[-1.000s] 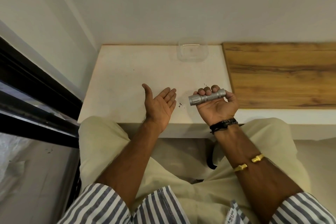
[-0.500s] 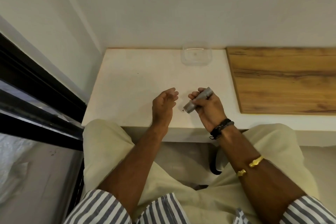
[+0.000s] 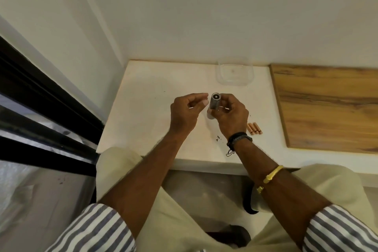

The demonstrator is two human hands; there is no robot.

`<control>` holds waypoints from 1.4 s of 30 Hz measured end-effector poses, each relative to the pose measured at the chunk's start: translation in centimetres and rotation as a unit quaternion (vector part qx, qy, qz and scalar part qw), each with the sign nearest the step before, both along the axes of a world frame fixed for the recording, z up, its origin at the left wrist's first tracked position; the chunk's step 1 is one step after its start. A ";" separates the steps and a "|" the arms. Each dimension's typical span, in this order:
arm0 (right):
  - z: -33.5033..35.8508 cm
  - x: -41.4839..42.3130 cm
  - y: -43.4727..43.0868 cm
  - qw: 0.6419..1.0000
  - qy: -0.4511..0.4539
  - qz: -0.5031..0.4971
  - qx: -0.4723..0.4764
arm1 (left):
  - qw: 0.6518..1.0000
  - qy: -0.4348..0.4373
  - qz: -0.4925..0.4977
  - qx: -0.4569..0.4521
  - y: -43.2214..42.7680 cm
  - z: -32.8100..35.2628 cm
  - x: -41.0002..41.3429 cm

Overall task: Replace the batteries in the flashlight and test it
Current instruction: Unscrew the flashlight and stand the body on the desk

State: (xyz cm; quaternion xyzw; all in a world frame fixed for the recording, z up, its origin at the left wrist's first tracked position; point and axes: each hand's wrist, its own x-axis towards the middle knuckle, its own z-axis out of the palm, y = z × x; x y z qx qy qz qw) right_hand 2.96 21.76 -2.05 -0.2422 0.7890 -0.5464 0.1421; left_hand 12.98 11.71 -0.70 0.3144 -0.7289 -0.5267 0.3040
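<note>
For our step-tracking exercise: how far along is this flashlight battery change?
Done: three copper-coloured batteries lie on the white table, old or new unclear. In hand: the right hand grips the flashlight upright, the left hand curled beside its top. Left: loading, closing and testing, as far as shows.

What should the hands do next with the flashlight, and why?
Probably the left hand should pinch the flashlight at its top end and twist it open. The right hand grips the flashlight upright, the left hand's curled fingers sit right beside that end, and three copper batteries lie on the table by the right wrist, ready to go in.
</note>
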 end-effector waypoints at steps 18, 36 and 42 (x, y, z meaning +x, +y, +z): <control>0.6 -10.2 -15.3 0.997 0.060 0.038 0.020 | 0.997 -0.044 -0.060 -0.011 -14.3 -0.4 -9.4; -1.4 -12.5 -18.9 0.995 0.082 0.022 0.049 | 0.996 -0.047 -0.078 0.015 -18.1 -2.8 -12.6; -1.7 -12.5 -19.3 0.994 0.094 0.006 0.046 | 0.995 -0.049 -0.085 0.019 -18.3 -2.9 -12.7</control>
